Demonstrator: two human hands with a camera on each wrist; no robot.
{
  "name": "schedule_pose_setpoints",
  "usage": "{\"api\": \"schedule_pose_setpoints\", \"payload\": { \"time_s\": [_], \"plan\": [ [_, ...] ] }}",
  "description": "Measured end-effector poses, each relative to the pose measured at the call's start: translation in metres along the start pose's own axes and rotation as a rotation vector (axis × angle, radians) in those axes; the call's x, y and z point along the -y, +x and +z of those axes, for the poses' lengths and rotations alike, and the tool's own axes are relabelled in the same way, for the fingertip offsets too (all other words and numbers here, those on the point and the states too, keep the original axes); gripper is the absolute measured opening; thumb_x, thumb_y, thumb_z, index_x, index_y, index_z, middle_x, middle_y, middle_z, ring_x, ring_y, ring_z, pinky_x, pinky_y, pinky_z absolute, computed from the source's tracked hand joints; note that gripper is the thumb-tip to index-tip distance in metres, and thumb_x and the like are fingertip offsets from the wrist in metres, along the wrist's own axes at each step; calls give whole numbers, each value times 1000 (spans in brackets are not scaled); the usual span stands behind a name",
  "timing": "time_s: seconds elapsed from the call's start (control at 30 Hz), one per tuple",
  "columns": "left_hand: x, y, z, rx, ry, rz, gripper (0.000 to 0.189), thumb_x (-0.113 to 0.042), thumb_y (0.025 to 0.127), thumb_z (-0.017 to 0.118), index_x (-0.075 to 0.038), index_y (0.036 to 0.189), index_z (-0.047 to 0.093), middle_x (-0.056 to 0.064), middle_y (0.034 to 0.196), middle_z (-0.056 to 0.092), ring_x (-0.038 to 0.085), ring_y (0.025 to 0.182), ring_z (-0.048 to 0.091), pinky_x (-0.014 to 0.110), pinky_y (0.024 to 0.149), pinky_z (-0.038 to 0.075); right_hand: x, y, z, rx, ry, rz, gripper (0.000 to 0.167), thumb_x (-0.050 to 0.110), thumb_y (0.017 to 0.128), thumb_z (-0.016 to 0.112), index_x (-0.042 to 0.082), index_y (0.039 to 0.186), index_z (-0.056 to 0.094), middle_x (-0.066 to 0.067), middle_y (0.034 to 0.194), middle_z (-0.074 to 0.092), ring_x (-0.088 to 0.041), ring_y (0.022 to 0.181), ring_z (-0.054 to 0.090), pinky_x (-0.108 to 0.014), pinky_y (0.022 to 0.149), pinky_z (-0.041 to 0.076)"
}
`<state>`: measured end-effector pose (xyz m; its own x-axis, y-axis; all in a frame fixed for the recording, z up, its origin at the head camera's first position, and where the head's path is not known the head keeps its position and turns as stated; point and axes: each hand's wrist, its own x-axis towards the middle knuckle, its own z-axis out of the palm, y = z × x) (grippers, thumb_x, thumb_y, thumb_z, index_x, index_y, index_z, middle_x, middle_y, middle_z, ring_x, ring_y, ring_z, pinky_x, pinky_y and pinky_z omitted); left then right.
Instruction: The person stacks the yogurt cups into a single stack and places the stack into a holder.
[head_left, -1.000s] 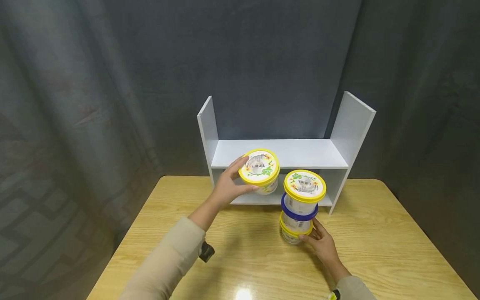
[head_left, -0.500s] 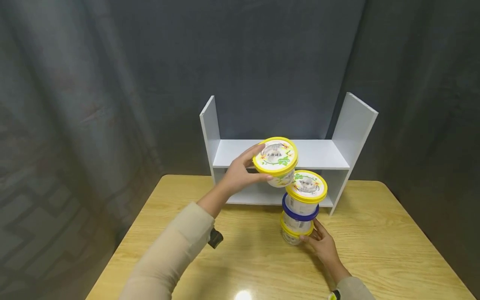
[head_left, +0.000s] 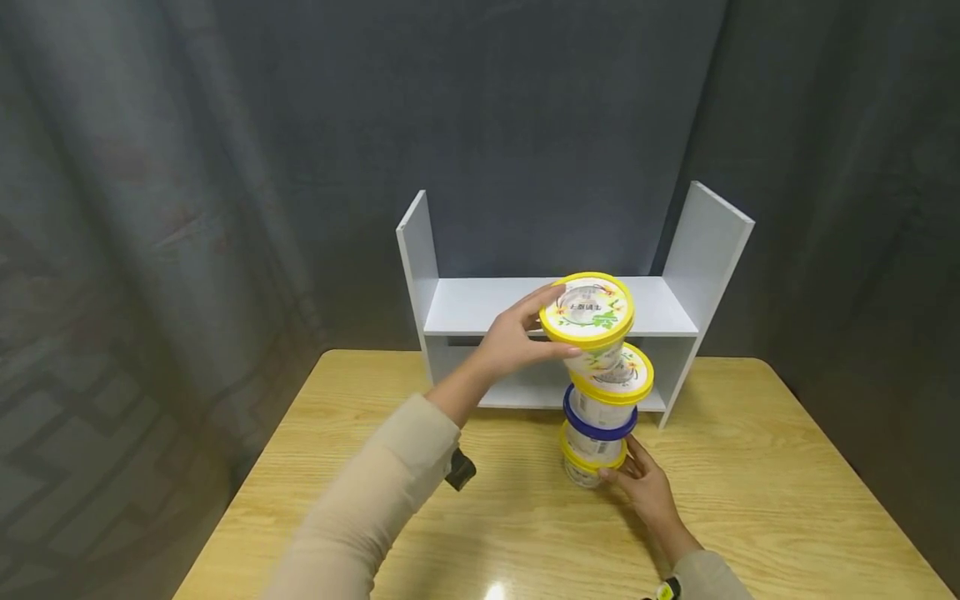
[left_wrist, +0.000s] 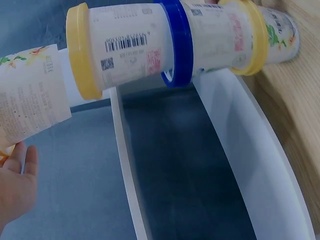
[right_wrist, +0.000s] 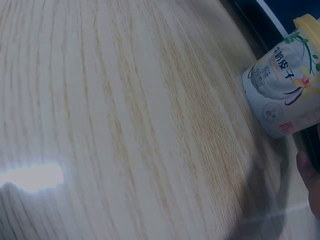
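My left hand grips a white plastic tub with a yellow lid by its side, thumb toward me. That tub hangs close over a stack of three similar tubs on the table. The stack's top tub has a yellow lid, the middle tub a blue one, the bottom tub a yellow one. My right hand holds the bottom tub between thumb and fingers. In the left wrist view the held tub is slightly off line with the stack. The right wrist view shows the bottom tub's flowered label.
A white two-level shelf stands behind the stack at the table's back. The wooden table stretches to both sides. Grey curtains hang behind and beside it.
My left hand has carried its tub to the right and a little up, from left of the stack to over its top. My right hand and the stack have stayed put.
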<state>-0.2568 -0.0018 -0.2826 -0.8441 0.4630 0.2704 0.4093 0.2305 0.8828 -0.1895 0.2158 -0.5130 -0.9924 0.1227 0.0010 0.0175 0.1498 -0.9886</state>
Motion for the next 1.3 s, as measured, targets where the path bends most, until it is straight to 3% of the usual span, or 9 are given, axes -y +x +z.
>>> {"api": "schedule_pose_setpoints", "payload": {
  "time_s": [0.2, 0.53, 0.77, 1.07, 1.17, 1.3],
  "plan": [
    [-2, 5, 10, 23, 9, 14, 80, -25, 63, 77, -32, 131, 35, -15, 134, 30, 12, 112, 41, 31, 89, 38, 1, 0, -1, 22, 13, -9, 80, 8, 75, 65, 4, 138, 14, -18, 136, 25, -32, 117, 32, -10, 78, 39],
    [-6, 10, 19, 50, 58, -28, 81, -38, 60, 76, -34, 130, 35, -19, 131, 32, 14, 112, 42, 37, 90, 37, 1, -2, 1, 22, 32, -5, 80, 5, 75, 65, 3, 137, 15, -19, 137, 23, -33, 118, 30, -9, 78, 38],
    [-7, 11, 23, 67, 66, -38, 81, -38, 61, 76, -34, 130, 34, -18, 131, 33, 14, 115, 39, 37, 93, 34, 2, -4, 1, 33, 48, -28, 78, 4, 76, 64, -2, 136, 14, -19, 140, 16, -35, 120, 26, -6, 77, 36],
    [-12, 16, 22, 124, 117, -58, 85, -39, 62, 75, -32, 133, 30, -16, 132, 32, 16, 117, 37, 37, 92, 35, 1, -4, 0, 24, 41, -12, 81, 7, 75, 65, 3, 137, 13, -17, 139, 18, -31, 117, 31, -11, 77, 40],
    [-13, 16, 22, 139, 121, -54, 85, -38, 63, 74, -30, 134, 29, -15, 133, 31, 16, 119, 35, 37, 92, 35, 0, -5, 0, 20, 33, -6, 81, 8, 75, 66, 4, 138, 14, -17, 138, 21, -15, 110, 40, -13, 77, 41],
    [-14, 16, 21, 151, 142, -46, 86, -38, 65, 73, -28, 136, 26, -13, 135, 29, 16, 121, 32, 38, 94, 33, 1, -5, 1, 17, 47, -5, 81, 7, 75, 65, 4, 138, 14, -16, 138, 21, -17, 112, 39, -11, 77, 40]
  ]
}}
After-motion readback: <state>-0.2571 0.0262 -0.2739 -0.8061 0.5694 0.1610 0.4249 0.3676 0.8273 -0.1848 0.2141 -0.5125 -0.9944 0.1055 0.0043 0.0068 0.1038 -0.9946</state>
